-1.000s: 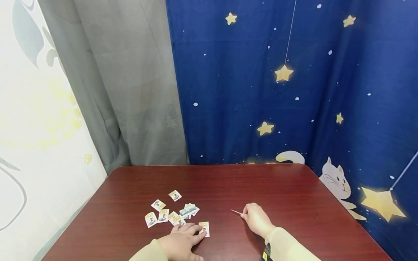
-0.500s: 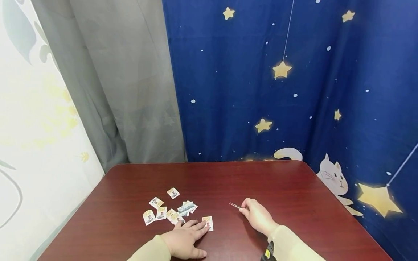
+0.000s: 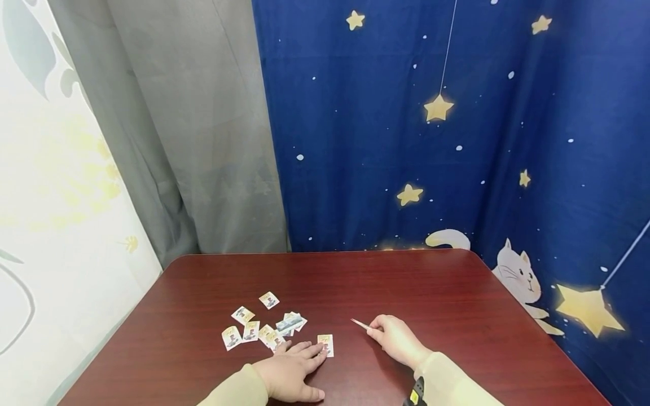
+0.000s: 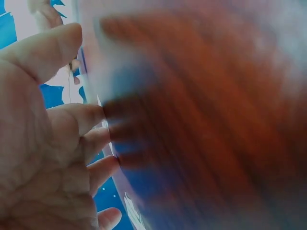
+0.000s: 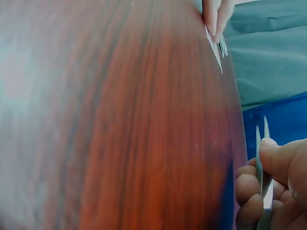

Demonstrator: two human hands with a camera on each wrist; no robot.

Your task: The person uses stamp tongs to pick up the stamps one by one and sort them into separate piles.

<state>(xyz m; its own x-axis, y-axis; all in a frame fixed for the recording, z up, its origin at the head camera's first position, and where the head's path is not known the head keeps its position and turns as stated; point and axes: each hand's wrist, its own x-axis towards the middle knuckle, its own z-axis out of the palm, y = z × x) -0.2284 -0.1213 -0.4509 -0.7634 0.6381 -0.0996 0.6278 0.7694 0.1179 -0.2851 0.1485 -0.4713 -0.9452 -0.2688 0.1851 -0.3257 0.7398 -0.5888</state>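
My left hand [image 3: 291,369] lies palm down with fingers spread, its fingertips on a small printed paper card [image 3: 328,345] that pokes out past them to the right. In the left wrist view the fingers reach down to the tabletop. To the right of that card my right hand [image 3: 399,340] grips metal tweezers [image 3: 360,324] between thumb and fingers. The two slim prongs point left toward the cards, with nothing between them. In the right wrist view the tweezers [image 5: 266,120] show a narrow gap at the tips.
Several similar cards lie left of and beyond my left hand, among them a single card [image 3: 269,300] farthest back and an overlapping bunch [image 3: 291,323]. The dark red table [image 3: 431,282] ends at a blue star-printed curtain [image 3: 355,113] and a grey one [image 3: 203,124].
My left hand has slid the card a little to the right and away from me. The right hand has shifted the tweezers slightly left. The head view has tilted down a little.
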